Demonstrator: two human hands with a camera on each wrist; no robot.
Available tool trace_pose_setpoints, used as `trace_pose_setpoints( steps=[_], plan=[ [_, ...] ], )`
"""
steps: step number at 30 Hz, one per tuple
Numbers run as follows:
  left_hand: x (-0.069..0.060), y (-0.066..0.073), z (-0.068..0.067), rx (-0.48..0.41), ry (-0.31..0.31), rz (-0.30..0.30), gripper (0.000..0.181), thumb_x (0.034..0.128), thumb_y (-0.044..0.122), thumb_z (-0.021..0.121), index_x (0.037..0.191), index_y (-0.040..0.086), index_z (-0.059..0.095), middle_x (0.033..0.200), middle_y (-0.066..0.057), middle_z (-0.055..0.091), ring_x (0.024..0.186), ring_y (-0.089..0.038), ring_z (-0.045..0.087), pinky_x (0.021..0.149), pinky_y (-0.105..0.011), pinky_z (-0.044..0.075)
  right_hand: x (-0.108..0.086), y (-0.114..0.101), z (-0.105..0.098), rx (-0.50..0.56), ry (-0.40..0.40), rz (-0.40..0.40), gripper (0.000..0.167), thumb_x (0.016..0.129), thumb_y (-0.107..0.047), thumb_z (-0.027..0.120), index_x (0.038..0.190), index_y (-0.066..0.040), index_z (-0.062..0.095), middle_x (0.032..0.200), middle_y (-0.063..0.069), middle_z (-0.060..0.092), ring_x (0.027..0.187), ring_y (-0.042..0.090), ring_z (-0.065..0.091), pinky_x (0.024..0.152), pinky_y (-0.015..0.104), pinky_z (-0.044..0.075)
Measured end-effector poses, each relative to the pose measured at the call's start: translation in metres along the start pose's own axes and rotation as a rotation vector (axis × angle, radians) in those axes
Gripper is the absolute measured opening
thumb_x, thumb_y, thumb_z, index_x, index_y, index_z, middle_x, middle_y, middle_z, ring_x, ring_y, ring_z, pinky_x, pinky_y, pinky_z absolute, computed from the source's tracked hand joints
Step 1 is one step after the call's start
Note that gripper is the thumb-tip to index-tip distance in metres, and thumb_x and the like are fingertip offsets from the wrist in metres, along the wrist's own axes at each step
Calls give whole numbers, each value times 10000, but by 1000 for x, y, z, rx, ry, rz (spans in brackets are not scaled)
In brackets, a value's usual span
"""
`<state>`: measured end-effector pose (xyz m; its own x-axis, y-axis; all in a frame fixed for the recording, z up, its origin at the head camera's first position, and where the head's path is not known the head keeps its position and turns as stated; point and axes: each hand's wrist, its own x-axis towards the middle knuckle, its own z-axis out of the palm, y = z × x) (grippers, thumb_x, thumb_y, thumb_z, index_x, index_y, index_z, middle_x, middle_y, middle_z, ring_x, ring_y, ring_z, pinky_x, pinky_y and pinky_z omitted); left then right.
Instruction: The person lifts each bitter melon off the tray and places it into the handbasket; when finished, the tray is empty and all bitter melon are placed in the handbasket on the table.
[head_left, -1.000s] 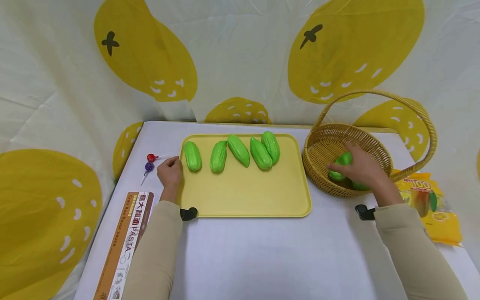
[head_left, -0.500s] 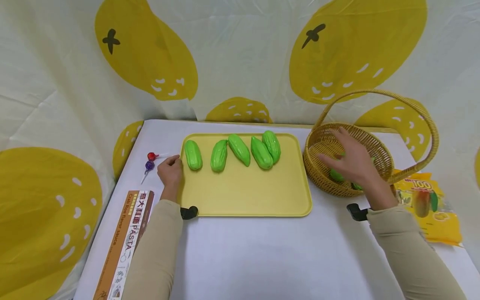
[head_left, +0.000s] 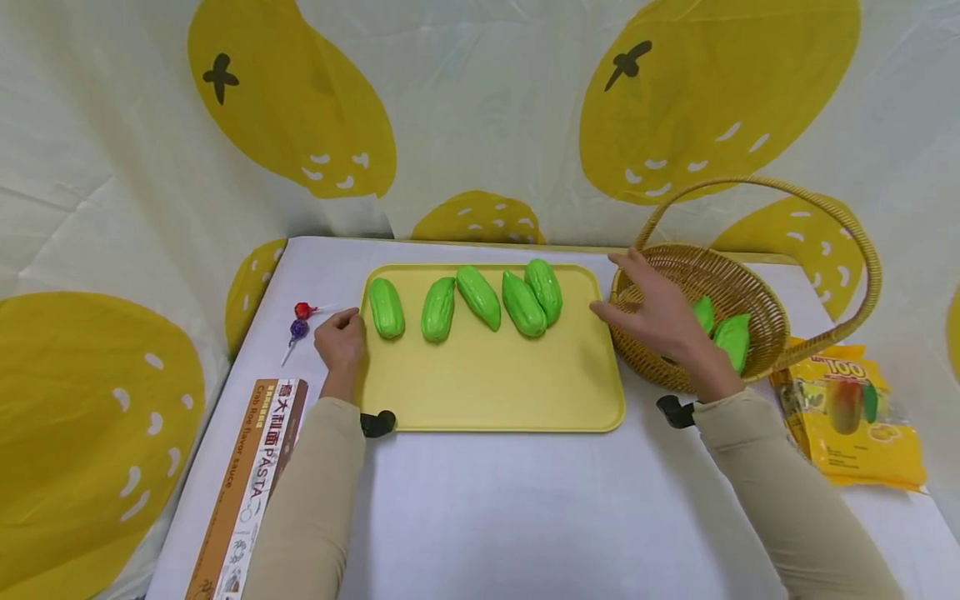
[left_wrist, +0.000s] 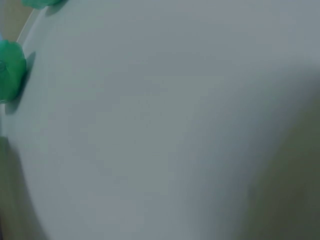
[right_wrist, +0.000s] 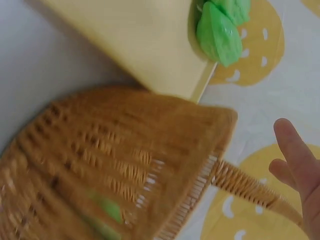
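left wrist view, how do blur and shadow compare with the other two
Left wrist: dim, cool-tinted, hazy dark patch at right; right wrist: brown woven wicker basket blurred; head: crisper, soft shadow on the white tabletop beside the beige right sleeve.

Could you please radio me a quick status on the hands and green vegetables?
Left hand curled at tray's left rim. Right hand empty, above basket's left rim. Vegetables: five on tray, at least two in basket. Raised handle may snag.

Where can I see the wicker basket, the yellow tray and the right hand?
Wicker basket (head_left: 726, 281): head view, on its inner back wall.
Yellow tray (head_left: 487, 383): head view, on its bare floor in front of the green vegetables (head_left: 523, 305).
Right hand (head_left: 662, 315): head view, on the back of the hand.
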<state>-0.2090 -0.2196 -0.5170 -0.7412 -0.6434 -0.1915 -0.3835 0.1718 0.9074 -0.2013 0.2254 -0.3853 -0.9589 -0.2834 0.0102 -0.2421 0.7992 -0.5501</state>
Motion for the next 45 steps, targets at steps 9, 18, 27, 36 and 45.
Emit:
trace_pose_setpoints(
  steps=[9, 18, 27, 36, 45],
  plan=[
    [3, -3, 1, -14, 3, 15, 303, 982, 139, 579, 1216, 30, 739, 1268, -188, 703, 1180, -306, 613, 1042, -417, 497, 26, -11, 19, 11, -165, -17, 844, 984, -423, 648, 1641, -145, 197, 1700, 261, 36, 1250, 490, 582, 1110, 640, 396],
    [5, -4, 2, -25, 5, 14, 295, 983, 139, 586, 1211, 39, 743, 1251, -183, 705, 1181, -304, 614, 1043, -414, 496, 47, -10, 39, 6, -246, -63, 773, 1023, -338, 605, 1641, -127, 191, 1680, 297, 115, 1544, 499, 140, 1195, 677, 246],
    [4, -5, 2, -26, 11, 13, 292, 975, 142, 592, 1203, 48, 748, 1252, -168, 710, 1188, -296, 616, 1041, -412, 499, 68, -4, 59, 4, -271, -58, 679, 1060, -288, 534, 1621, -59, 227, 1658, 298, 214, 1554, 482, 115, 1221, 661, 204],
    [4, -4, 3, -25, 3, 11, 298, 982, 144, 582, 1214, 45, 741, 1272, -165, 702, 1208, -294, 604, 1059, -414, 490, 90, -1, 78, 28, -275, -7, 617, 1082, -248, 464, 1624, -73, 226, 1670, 289, 179, 1548, 498, 111, 1244, 639, 169],
    [6, -4, 4, -20, 13, 14, 282, 981, 138, 595, 1201, 48, 748, 1238, -167, 718, 1163, -285, 617, 1034, -404, 498, 95, 4, 91, 15, -281, 28, 612, 1090, -270, 425, 1640, -130, 196, 1688, 241, 181, 1537, 504, 154, 1233, 644, 200]
  ],
)
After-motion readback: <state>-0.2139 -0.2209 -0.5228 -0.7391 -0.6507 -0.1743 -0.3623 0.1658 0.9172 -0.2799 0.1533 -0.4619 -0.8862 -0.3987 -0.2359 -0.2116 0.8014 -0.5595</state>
